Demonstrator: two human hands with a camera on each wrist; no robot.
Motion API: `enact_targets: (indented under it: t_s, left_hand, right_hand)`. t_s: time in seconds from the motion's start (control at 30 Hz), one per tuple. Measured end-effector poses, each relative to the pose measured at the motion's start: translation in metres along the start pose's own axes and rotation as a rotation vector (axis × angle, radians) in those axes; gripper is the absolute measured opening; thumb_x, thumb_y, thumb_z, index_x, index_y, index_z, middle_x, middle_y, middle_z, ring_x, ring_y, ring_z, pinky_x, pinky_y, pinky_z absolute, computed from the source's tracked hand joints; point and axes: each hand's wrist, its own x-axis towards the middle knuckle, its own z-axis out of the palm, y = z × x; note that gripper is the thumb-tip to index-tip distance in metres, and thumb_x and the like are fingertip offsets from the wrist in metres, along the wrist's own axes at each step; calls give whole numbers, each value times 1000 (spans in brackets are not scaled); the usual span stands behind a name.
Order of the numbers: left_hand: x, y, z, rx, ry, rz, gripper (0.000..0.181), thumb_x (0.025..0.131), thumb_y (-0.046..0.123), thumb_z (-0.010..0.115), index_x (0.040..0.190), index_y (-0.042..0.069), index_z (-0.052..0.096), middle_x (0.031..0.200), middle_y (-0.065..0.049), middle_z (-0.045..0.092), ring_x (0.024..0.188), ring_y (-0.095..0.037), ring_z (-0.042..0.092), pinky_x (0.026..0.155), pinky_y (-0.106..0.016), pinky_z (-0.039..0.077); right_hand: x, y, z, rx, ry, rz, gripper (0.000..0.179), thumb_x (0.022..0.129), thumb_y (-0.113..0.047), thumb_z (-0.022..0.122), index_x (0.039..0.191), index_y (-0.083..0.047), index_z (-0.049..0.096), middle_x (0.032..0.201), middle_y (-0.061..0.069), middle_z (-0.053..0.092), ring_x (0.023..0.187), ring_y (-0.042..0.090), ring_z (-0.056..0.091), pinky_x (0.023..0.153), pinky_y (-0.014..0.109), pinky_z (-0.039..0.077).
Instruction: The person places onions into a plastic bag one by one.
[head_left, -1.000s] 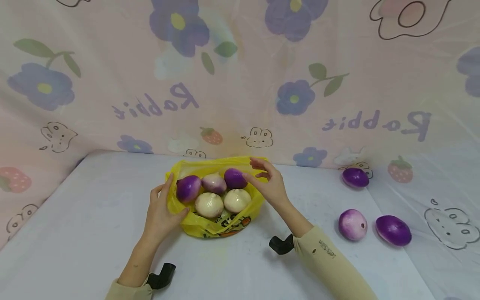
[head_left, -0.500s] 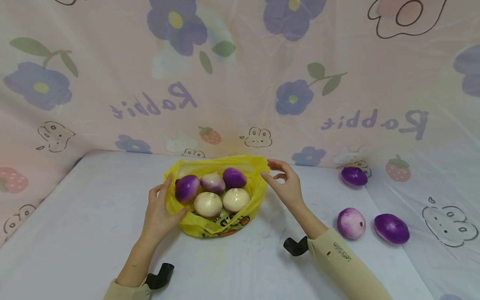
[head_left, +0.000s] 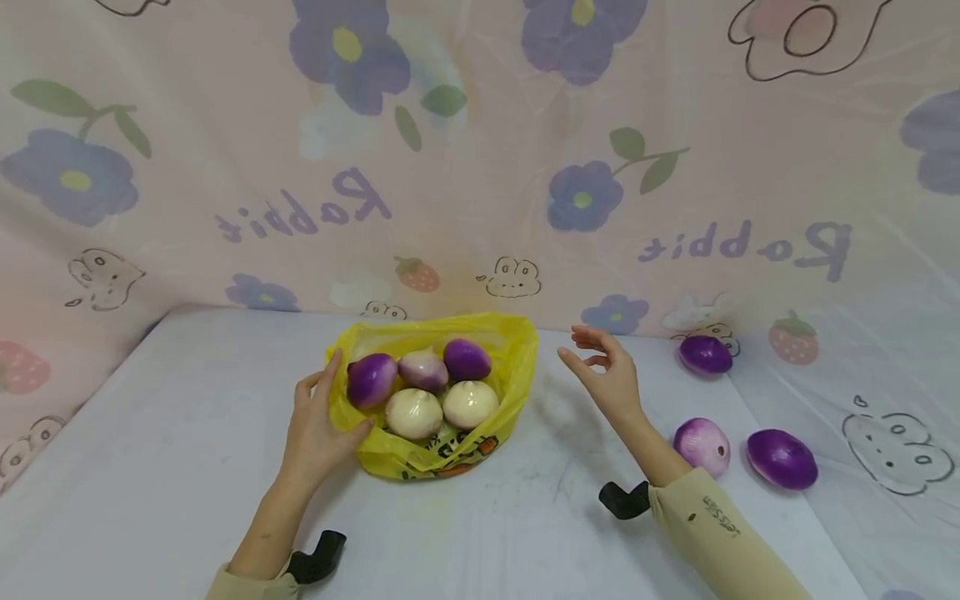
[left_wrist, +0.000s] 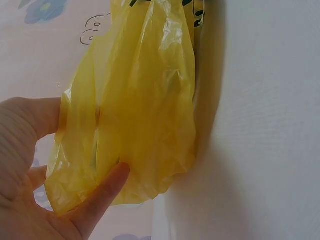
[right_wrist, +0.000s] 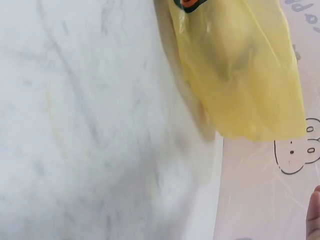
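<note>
A yellow plastic bag (head_left: 517, 392) with its mouth spread wide holds several onions, among them a dark purple onion (head_left: 467, 360), a pale purple onion (head_left: 422, 370) and a white onion (head_left: 470, 404). My left hand (head_left: 315, 425) grips the bag's left side, thumb at the front rim; the left wrist view shows the thumb (left_wrist: 107, 192) against the yellow plastic. My right hand (head_left: 611, 379) is in the air right of the bag, apart from it, fingers loosely bent and holding nothing. Only a fingertip (right_wrist: 314, 215) of it shows in the right wrist view.
To the right lie a pale purple onion (head_left: 701, 444), partly behind my right forearm, a dark purple onion (head_left: 782, 459) and another purple onion (head_left: 705, 356) near the back. The white tabletop (head_left: 217, 442) meets a printed curtain (head_left: 465, 192) behind.
My right hand has moved right, away from the bag's right rim. My left hand stays on the bag, and the onions have not moved within it.
</note>
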Motion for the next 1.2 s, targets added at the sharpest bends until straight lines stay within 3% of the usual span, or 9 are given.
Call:
enact_targets:
  t_s: [0.2, 0.47, 0.63, 0.8, 0.9, 1.0, 1.1, 1.2]
  left_hand:
    - [-2, 0, 0, -4, 8, 13, 97, 74, 8, 76, 153, 10, 21, 136, -35, 31, 118, -52, 43, 98, -65, 38]
    - [-1, -1, 0, -8, 16, 26, 96, 73, 7, 76, 153, 9, 22, 135, -35, 31, 118, -52, 42, 98, -65, 38]
    - [-1, -1, 1, -12, 20, 30, 96, 73, 7, 77, 152, 8, 23, 135, -35, 31, 118, -51, 43, 98, -65, 38]
    - [-3, -1, -1, -3, 8, 14, 97, 74, 8, 76, 153, 10, 21, 135, -35, 31, 118, -52, 43, 97, -66, 38]
    - [-3, -1, -1, 0, 2, 6, 97, 74, 8, 76, 153, 11, 20, 136, -34, 31, 118, -52, 42, 97, -66, 38]
    - [-3, -1, -1, 3, 4, 8, 97, 74, 8, 76, 153, 11, 20, 135, -34, 31, 118, -52, 43, 97, -65, 38]
    - [-2, -1, -1, -1, 8, 14, 97, 73, 8, 76, 153, 10, 21, 135, -34, 31, 117, -51, 43, 97, -65, 39]
    - [-2, -1, -1, -1, 16, 20, 97, 73, 8, 76, 153, 10, 21, 135, -34, 31, 118, -51, 43, 98, -65, 38]
  right_hand:
    - [-2, 7, -13, -44, 22, -4, 40, 85, -19, 72, 122, -8, 62, 115, 9, 64, 107, 19, 57, 78, 14, 46]
    - [-7, 18, -29, -93, 70, 9, 38, 85, -18, 73, 120, -6, 63, 106, -10, 63, 103, 15, 58, 76, 14, 45]
    - [-13, 13, -36, -115, 84, 33, 38, 85, -14, 72, 120, -5, 63, 102, -16, 60, 99, 3, 57, 76, 14, 45]
    - [-19, 6, -41, -161, 71, 50, 38, 85, -11, 71, 120, 0, 62, 100, -15, 58, 95, -2, 55, 76, 18, 45]
    - [-20, 16, -45, -204, 73, 57, 38, 85, -16, 72, 120, -4, 63, 103, -11, 61, 98, 4, 56, 77, 19, 45]
    - [-19, 30, -49, -245, 88, 46, 38, 85, -20, 73, 119, -6, 63, 107, 2, 66, 99, 8, 57, 77, 19, 44]
    - [-19, 40, -53, -282, 119, 26, 37, 84, -22, 73, 117, -6, 65, 109, 12, 68, 94, 6, 56, 76, 17, 42]
    - [-19, 44, -57, -312, 140, 12, 37, 84, -23, 73, 114, -5, 65, 107, 14, 68, 92, 5, 55, 76, 19, 41]
